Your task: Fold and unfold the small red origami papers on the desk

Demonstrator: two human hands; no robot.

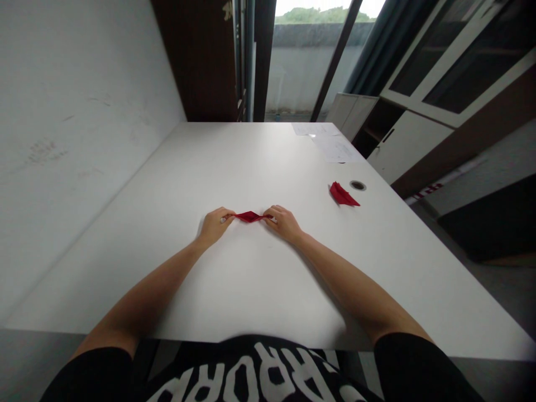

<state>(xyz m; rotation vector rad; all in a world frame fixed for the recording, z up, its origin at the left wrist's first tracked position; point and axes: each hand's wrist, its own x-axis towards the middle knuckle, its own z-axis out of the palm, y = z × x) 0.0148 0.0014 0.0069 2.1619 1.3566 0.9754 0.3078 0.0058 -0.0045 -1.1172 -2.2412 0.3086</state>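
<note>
Right, two bare hands at work, left hand (216,223) and right hand (282,222) each closed in a fingertip pinch, one at either end of a small red folded piece (250,216) near the middle of the white table (234,285); its very ends vanish under the fingers. Below, a black shirt (243,379) flashes big white letters, an R and an O among them, but the lower edge crops the word. Over to the right, well apart, lies a second red folded piece (344,195), so that's two, just beside one round hole (358,185). Farther off, at the far right corner, white papers (335,148), two sheets by the look, marks too faint to read. Beyond the right edge, red characters (427,191) blur past reading, below pale cabinets (412,145).
</note>
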